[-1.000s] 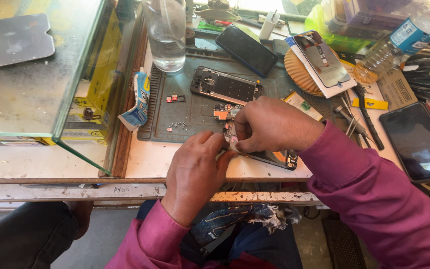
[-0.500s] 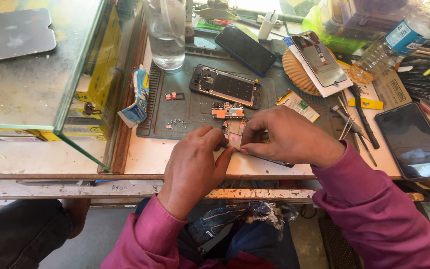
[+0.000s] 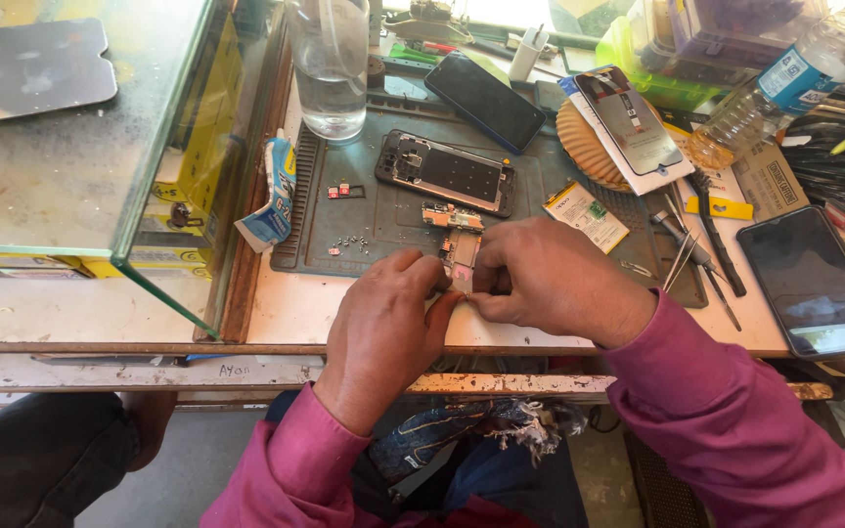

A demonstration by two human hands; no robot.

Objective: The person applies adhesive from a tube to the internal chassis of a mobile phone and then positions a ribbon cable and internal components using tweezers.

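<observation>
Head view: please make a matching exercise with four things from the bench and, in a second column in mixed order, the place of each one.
Things:
1. circuit board
2. glass
3. opened phone
4. tweezers

Places:
A. at the back left corner of the grey mat
B. pinched between the left hand and right hand
C. at the mat's right edge, right of the right hand
D. flat on the mat, beyond both hands

Pairs: 1-B, 2-A, 3-D, 4-C

A small circuit board (image 3: 461, 256) with an orange-and-silver top, pinched upright between both hands' fingertips.
</observation>
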